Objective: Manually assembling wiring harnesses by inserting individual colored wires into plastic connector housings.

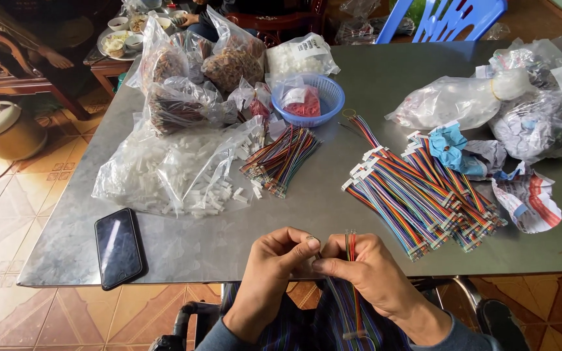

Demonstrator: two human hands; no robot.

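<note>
My left hand and my right hand meet at the near table edge, fingertips pinched together. My right hand grips a flat rainbow ribbon cable that runs down over my lap. My left hand's fingers pinch at the cable's top end, where a small white piece is barely visible. A large pile of finished rainbow cables with white connectors lies to the right. A smaller bundle of loose coloured wires lies in the table's middle. White plastic connectors spill from a clear bag at left.
A black phone lies near the grey table's front left corner. A blue basket with a red packet, several clear bags of parts, crumpled paper and a blue chair fill the far side.
</note>
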